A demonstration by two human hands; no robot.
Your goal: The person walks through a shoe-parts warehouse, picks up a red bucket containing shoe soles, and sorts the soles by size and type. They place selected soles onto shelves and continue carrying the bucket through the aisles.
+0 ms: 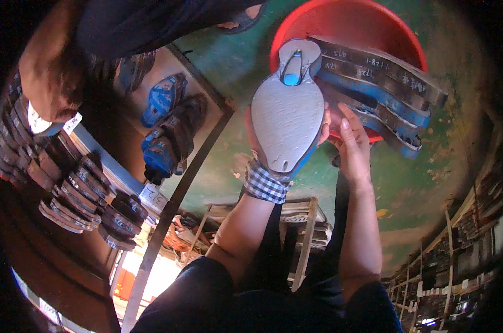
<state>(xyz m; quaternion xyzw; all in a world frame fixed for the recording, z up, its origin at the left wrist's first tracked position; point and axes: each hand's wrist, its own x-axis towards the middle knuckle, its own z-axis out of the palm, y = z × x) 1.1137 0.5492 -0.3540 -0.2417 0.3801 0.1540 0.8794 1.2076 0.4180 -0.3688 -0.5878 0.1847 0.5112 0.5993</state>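
A sole-shaped block (287, 119) with a flat grey face and a blue side is held up in front of me. Its narrow end points away and has a slot showing blue inside. My left hand (251, 130), below a checked cuff, is wrapped round it from beneath, and the block hides most of that hand. My right hand (353, 147) is beside its right edge, fingers apart; whether it touches the block I cannot tell. Just beyond, several dark and blue curved pieces (373, 75) with chalk marks lie stacked across a red tub (415, 47).
At left, a table (199, 66) bears blue and dark shoe-shaped pieces (165, 100) and stacks of curved dark pieces (77, 194). Another person's hand (52, 91) grips a white-and-blue piece there. A wooden stool (306, 244) stands near my legs. Loaded shelves (451, 261) line the right.
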